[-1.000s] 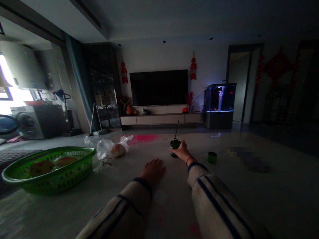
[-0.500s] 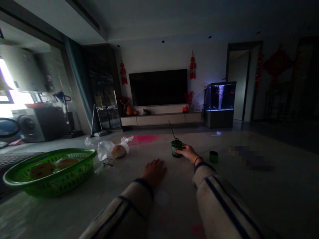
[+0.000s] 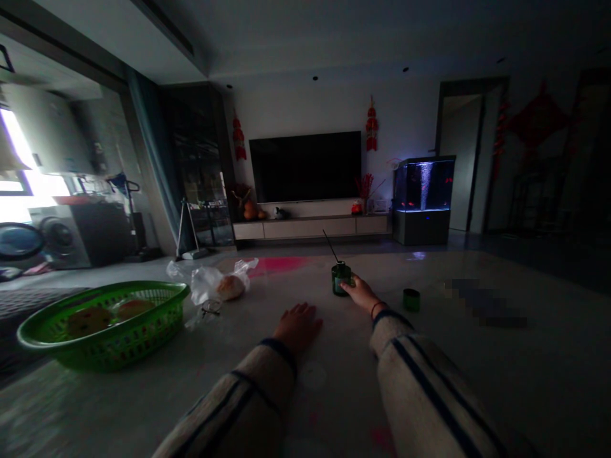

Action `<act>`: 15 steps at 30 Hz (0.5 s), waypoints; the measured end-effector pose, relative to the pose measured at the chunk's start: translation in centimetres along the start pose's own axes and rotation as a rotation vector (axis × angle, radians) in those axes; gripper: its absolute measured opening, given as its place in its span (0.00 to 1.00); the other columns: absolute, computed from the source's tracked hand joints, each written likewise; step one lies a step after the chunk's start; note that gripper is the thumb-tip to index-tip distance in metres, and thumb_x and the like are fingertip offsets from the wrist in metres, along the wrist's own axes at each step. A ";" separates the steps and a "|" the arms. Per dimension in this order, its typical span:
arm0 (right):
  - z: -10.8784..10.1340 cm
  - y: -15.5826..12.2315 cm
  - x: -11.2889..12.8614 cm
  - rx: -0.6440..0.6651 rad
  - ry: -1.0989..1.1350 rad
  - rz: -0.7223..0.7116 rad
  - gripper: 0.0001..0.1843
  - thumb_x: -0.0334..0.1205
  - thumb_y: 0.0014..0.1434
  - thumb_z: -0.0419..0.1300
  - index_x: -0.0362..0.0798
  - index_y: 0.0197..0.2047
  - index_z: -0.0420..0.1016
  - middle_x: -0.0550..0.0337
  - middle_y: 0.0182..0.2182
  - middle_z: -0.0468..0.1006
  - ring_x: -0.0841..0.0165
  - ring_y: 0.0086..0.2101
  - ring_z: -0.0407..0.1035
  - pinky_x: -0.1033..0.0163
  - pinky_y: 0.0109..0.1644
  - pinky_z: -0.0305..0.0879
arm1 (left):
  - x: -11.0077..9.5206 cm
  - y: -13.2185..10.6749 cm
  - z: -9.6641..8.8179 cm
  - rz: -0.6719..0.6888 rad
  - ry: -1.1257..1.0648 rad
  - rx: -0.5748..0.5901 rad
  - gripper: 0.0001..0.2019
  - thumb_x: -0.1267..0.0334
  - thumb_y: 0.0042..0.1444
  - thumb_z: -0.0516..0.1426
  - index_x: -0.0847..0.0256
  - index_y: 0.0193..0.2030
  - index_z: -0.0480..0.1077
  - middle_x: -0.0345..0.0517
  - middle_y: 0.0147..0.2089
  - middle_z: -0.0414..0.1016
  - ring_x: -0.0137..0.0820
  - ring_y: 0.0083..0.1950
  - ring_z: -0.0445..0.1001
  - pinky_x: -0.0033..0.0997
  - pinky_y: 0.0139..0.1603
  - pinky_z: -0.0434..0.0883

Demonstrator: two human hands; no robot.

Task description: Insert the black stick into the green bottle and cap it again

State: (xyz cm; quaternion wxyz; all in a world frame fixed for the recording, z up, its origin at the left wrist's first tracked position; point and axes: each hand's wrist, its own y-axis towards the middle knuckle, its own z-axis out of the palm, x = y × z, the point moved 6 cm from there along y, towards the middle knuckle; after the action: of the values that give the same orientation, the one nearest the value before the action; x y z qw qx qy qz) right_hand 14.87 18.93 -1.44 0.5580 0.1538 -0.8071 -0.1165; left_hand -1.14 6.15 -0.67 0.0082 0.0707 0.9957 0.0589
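My right hand (image 3: 361,296) has its thumb and fingers around the right side of a small dark green glass bottle (image 3: 340,280). A thin dark stick (image 3: 330,245) leans out of the bottle's neck to the left, like a diffuser reed. The bottle looks upright at table level; whether its base touches the top cannot be made out. Flat on the table (image 3: 344,350) lies my left hand (image 3: 298,326), fingers stretched forward and nothing in it. A short green cylinder, perhaps a cap (image 3: 411,299), stands right of my right hand.
On the left is a green plastic basket (image 3: 119,343) with round items inside. Beside it are a bread roll (image 3: 230,287) in a clear plastic bag (image 3: 205,283) and a small dark wiry object (image 3: 210,308). A blurred-out patch (image 3: 487,304) lies at right.
The whole view has shifted slightly to the right. Both hands and the bottle keep nearly the same places on the table, with the right hand's hold unchanged.
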 end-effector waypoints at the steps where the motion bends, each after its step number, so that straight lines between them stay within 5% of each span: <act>1: -0.1 0.0 0.0 -0.013 -0.016 0.004 0.23 0.36 0.51 0.57 0.45 0.52 0.62 0.54 0.45 0.73 0.67 0.46 0.68 0.61 0.50 0.62 | 0.0 0.0 0.0 -0.001 0.001 -0.003 0.25 0.51 0.59 0.40 0.59 0.59 0.55 0.54 0.63 0.55 0.41 0.63 0.53 0.48 0.60 0.54; 6: -0.8 -0.3 -0.3 -0.111 -0.215 0.096 0.31 0.40 0.51 0.57 0.38 0.56 0.57 0.43 0.50 0.68 0.63 0.50 0.64 0.61 0.51 0.60 | -0.1 -0.1 -0.2 0.007 -0.002 -0.015 0.24 0.51 0.59 0.41 0.59 0.59 0.56 0.54 0.63 0.55 0.42 0.63 0.54 0.48 0.59 0.54; 15: -1.0 -0.7 0.5 -0.087 -0.344 0.067 0.13 0.33 0.46 0.58 0.45 0.38 0.72 0.55 0.34 0.78 0.66 0.36 0.72 0.67 0.36 0.63 | -0.2 -0.2 -0.4 -0.001 0.008 -0.026 0.23 0.52 0.58 0.42 0.60 0.58 0.58 0.53 0.62 0.57 0.41 0.62 0.55 0.48 0.59 0.55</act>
State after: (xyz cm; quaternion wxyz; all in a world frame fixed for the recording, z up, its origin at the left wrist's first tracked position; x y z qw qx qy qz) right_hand 15.76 18.12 -0.92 0.4214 0.0802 -0.8895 -0.1574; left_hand -0.95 5.84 -0.33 0.0052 0.0700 0.9949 0.0721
